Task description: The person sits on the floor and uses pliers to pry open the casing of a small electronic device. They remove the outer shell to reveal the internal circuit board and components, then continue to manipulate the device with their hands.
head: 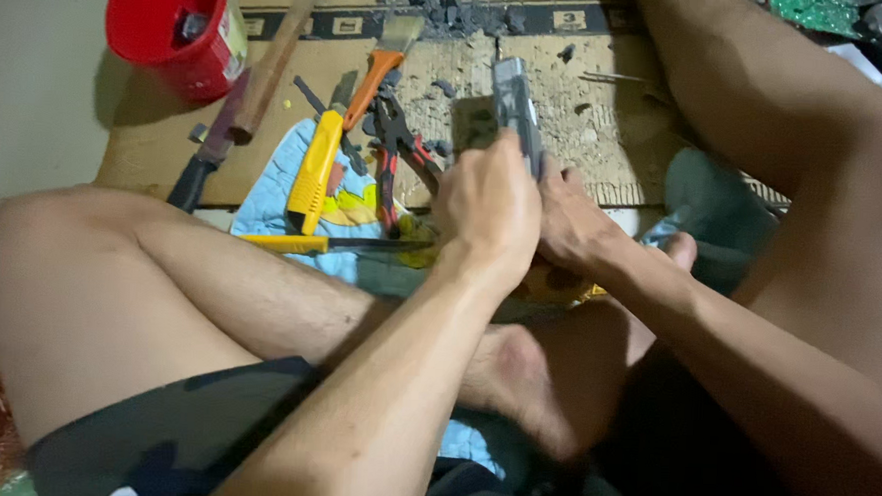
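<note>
Evidently the work was at the prying or dismantling stage: both hands were clasped around a grey, flat, rectangular metal-and-plastic unit (pixel 515 107) held upright above the flattened brown cardboard sheet (pixel 607 87) on the floor. The left hand (pixel 487 205) was curled closed around the lower part of the unit, its back turned to the camera, and the right hand (pixel 573 224) gripped it from the other side, fingers hidden behind. Whether a tool was pinched between them could not be told. My judgement was that any next move would call for a firm hold on the unit and care with fingers so close together.

Counted, one unit was in hand. Beside the hands, on a light-blue patterned cloth (pixel 265 196), lay one yellow-bodied utility knife (pixel 313 173), one yellow-handled slim tool (pixel 283 242), and one pair of red-and-black pliers (pixel 396 147). One orange-handled brush (pixel 379 67) and one wooden-handled hammer (pixel 265 67) rested on the cardboard, one red plastic bucket (pixel 173 28) stood at the corner, and grey rubble (pixel 451 15) was scattered farther off.
</note>
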